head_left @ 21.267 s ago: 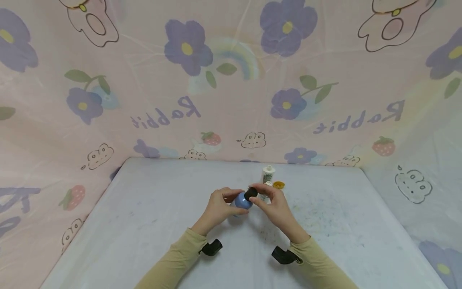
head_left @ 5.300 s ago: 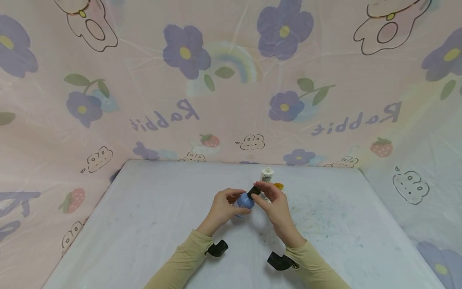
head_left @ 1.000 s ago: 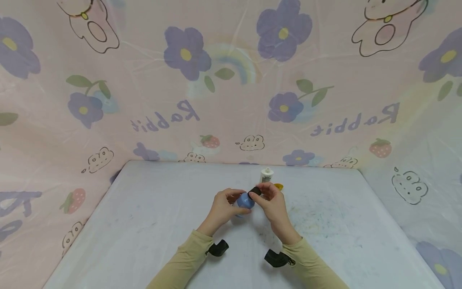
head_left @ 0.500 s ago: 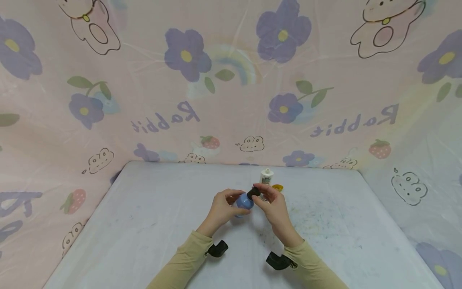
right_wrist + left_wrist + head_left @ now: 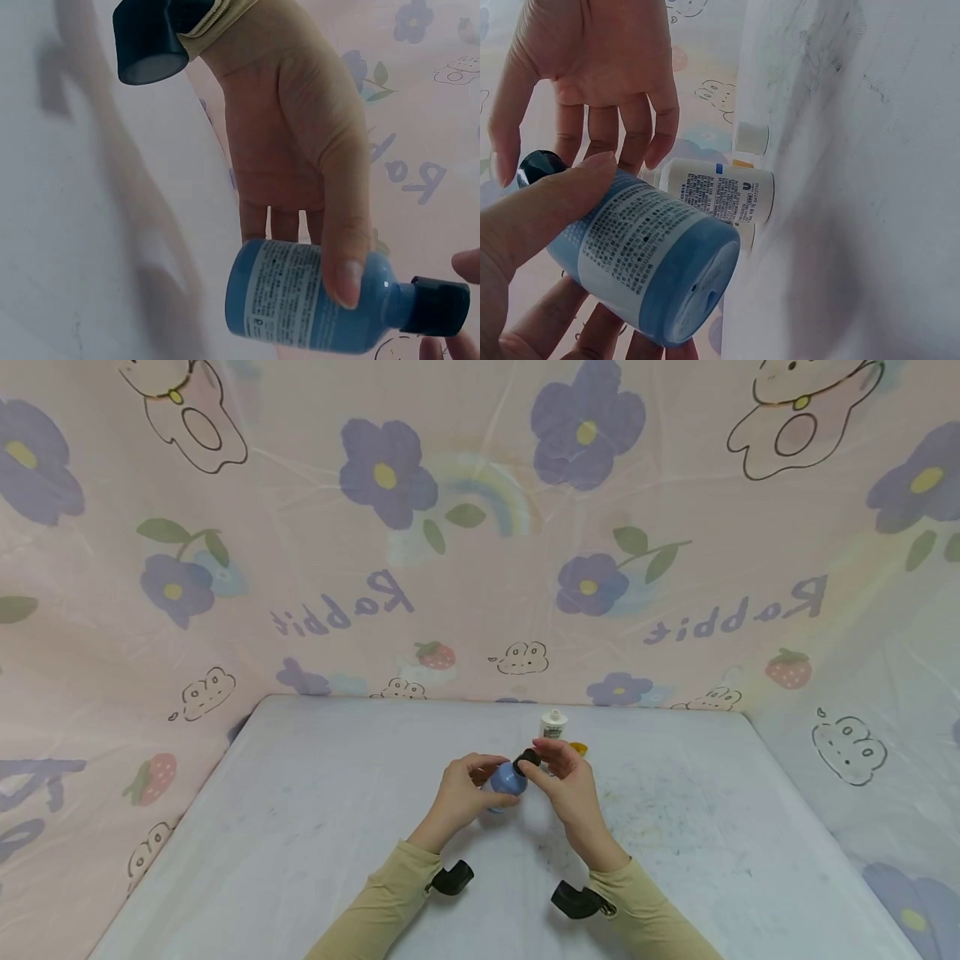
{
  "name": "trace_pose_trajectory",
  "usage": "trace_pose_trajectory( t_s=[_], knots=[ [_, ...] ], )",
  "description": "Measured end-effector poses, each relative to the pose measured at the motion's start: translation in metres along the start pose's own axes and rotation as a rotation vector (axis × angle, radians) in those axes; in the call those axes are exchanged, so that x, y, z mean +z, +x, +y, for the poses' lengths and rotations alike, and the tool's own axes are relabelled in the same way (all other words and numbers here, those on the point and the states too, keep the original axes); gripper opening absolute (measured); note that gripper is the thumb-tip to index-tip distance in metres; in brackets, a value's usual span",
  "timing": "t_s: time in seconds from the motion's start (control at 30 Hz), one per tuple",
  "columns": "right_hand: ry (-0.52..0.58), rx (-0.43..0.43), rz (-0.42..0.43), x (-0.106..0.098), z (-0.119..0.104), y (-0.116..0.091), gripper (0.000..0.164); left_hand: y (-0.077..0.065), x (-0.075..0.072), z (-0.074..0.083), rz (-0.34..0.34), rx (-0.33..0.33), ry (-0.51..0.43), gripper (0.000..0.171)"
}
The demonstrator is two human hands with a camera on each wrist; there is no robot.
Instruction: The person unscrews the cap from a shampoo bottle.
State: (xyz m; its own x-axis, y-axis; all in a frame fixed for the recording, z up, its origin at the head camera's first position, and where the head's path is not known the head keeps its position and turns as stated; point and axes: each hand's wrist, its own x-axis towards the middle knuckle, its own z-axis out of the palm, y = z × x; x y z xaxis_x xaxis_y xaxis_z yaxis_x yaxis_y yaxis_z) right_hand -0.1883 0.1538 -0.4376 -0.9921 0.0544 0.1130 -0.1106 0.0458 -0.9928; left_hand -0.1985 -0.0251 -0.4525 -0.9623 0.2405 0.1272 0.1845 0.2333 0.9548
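My left hand [image 5: 468, 789] grips a blue bottle [image 5: 509, 778] around its body, thumb on one side and fingers on the other. The bottle hangs tilted above the table, its neck toward my right hand [image 5: 567, 777]. On that neck sits a black cap [image 5: 529, 762], between the thumb and fingers of the right hand. In the right wrist view those fingertips lie close around the cap [image 5: 435, 306], and contact is hard to judge. The left wrist view shows the printed label and base of the bottle [image 5: 645, 247].
A white bottle [image 5: 553, 724] stands behind my right hand, and a yellow cap [image 5: 579, 748] lies beside it, partly hidden. A small white cylinder [image 5: 751, 138] shows in the left wrist view. The white table [image 5: 337, 827] bears faint smudges; a printed pink curtain [image 5: 480, 568] hangs behind.
Both hands stay in about the same place on the bottle and cap. Over the last second the right thumb and fingers have shifted slightly around the cap, which sits at a slightly different angle.
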Motion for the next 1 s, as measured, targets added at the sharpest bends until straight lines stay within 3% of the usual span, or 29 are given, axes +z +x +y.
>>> trace_pose_trajectory(
  t_s=[0.43, 1.0],
  knots=[
    [-0.018, 0.017, 0.072, 0.0049, 0.0004, 0.0017, 0.033, 0.0019, 0.0008, -0.0080, 0.013, 0.003, 0.004, 0.053],
    [0.044, -0.008, -0.042, -0.0016, 0.0017, -0.0011, 0.036, 0.0014, -0.0015, -0.0091, 0.011, 0.007, 0.016, 0.054]
  ],
)
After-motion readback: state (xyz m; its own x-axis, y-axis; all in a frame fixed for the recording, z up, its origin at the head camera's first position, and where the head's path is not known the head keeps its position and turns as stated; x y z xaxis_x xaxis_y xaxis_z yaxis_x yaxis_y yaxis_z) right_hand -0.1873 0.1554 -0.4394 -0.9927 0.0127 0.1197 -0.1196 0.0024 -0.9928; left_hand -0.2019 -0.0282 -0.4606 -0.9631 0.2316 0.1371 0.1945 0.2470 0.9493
